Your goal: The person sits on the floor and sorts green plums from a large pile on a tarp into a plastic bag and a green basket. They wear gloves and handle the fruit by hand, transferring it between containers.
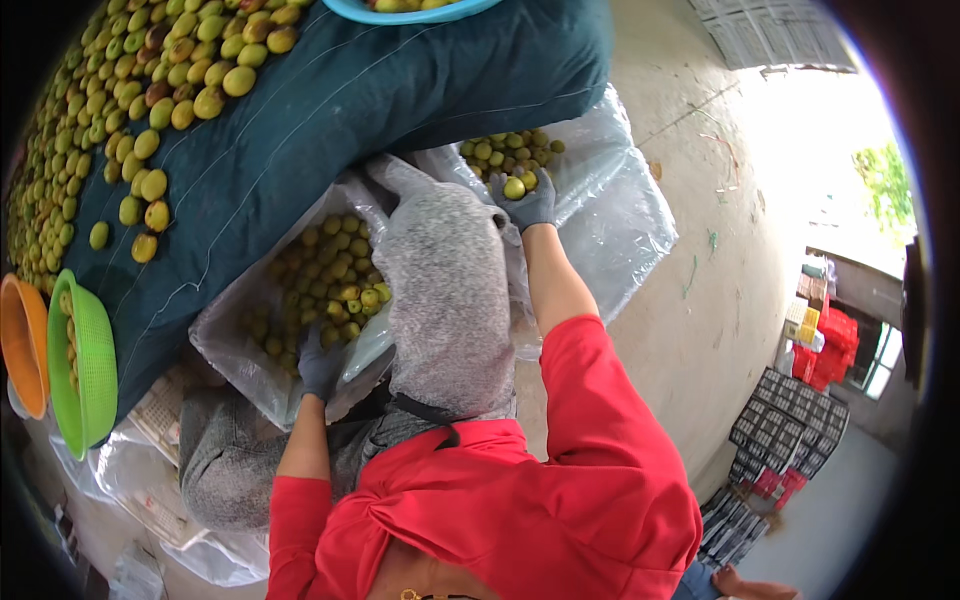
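Observation:
My left hand (319,365), in a grey glove, reaches into a crate with a clear plastic liner (225,328) to the left of my legs. Its fingertips are against green-yellow fruits (330,262), probably jujubes, and whether they grip any is hidden. On the other side, my right hand (535,205), gloved too, holds a couple of yellow-green fruits (514,187) between thumb and fingers. It is over a second plastic liner (619,217), where more fruits (510,150) lie. An apron-like grey cloth (450,300) covers my lap between the two liners.
A dark green padded surface (300,127) ahead bears a large heap of fruits (180,52). A blue basin (412,13) rests on it; a green basket (86,367) and an orange basin (24,345) are at left. Stacked crates (787,420) and a person's arm (750,583) are at right.

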Tool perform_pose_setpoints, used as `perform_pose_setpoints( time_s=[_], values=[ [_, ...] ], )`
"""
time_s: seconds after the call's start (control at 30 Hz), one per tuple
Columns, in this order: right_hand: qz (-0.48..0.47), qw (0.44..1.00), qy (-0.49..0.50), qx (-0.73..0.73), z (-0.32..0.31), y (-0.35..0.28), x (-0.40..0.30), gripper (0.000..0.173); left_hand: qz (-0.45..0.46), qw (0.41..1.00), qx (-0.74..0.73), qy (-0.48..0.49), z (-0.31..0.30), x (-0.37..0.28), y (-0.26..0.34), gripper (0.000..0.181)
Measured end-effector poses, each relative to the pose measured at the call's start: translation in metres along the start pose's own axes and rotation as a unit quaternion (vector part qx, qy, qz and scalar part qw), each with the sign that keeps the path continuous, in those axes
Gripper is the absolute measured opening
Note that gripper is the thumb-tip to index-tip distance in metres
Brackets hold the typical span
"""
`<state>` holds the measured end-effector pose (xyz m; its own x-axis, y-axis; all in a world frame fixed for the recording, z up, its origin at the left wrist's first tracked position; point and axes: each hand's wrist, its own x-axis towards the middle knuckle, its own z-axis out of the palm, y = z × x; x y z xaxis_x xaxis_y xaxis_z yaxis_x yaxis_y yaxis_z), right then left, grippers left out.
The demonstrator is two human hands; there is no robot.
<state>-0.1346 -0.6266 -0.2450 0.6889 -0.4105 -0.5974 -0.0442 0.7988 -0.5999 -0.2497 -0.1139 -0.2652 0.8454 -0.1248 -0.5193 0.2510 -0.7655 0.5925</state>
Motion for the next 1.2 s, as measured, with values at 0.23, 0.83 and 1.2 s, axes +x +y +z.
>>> perform_pose_setpoints(
  time_s=[0.23, 0.83, 1.2],
  values=[
    [-0.305, 0.574, 0.107, -0.752, 0.019, -0.004, 0.004, 0.069, 0.085, 0.978, 0.156, -0.106, -0.009, 0.044, 0.005, 0.083],
    [0.064, 0.756, -0.181, -0.626, 0.215, 0.193, -0.134, 0.037, 0.017, 0.987, 0.150, 0.059, -0.045, 0.076, -0.084, 0.052],
    [-0.222, 0.521, -0.243, -0.788, 0.153, 0.310, -0.039, 0.062, 0.004, 0.983, 0.128, 0.131, -0.066, 0.050, -0.061, 0.047]
  ],
)
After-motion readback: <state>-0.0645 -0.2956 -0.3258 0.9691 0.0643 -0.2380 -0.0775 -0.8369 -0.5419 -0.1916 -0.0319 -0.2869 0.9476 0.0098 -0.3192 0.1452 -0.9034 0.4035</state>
